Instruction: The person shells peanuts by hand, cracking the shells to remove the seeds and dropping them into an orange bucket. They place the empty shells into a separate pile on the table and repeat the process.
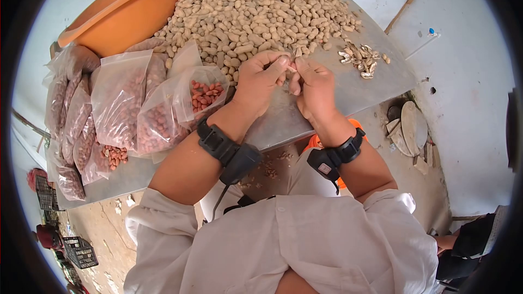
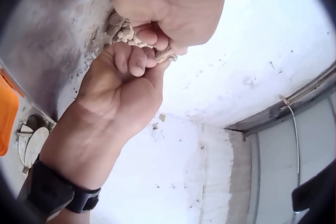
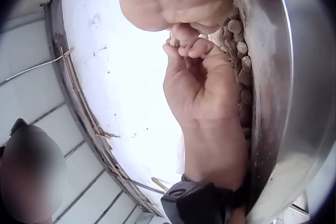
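Note:
Close over the metal table's near part, my left hand and right hand meet fingertip to fingertip. Between them they pinch a peanut in its shell, mostly covered by the fingers. The remaining fingers of both hands are curled in toward the palms. Just beyond the hands rises a big heap of unshelled peanuts. A small pile of broken, empty shells lies to the right of my right hand. Left of my left hand, an open plastic bag holds shelled red peanuts.
Several clear bags of red peanuts crowd the table's left side, some kernels loose beside them. Behind them leans an orange basin. The metal table ends close in front of my body. At the lower right sits another person.

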A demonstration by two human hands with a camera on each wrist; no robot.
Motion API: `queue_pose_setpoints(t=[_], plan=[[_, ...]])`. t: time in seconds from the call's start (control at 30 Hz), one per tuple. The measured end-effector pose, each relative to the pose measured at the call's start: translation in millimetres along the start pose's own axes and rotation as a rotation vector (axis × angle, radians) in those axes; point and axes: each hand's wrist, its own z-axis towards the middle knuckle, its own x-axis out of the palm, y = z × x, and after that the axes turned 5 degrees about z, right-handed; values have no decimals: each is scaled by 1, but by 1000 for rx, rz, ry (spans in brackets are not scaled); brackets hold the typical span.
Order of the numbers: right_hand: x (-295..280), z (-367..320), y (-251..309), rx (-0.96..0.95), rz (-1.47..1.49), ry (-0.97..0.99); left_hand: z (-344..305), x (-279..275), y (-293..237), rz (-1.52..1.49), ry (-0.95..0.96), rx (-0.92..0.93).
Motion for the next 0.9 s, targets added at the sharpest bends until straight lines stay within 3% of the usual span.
queue_pose_setpoints(t=[0.2,0.3,0.4,0.5,0.67,0.77,0.9], plan=[[5,6,3,137,160,14,1,0,0,-122,-14,-38],[5,11,4,11,18,19,3,0,-2,-165,-30,-102],[11,7,14,-229,-510,123,4,-7,-2,-339,16,-257],[6,13,12,-955,-1117,238,4,-6,-7,-502,-33,-375],[5,9,10,-949,-1138,268,1,-5,-11,-582,-110,-390],[6,9,15,-996,-1203,335,6,-14,-2,-624,-6,-376],[5,11,15,-1030,-1171,357,7,-14,-3,-632,-8,-400]])
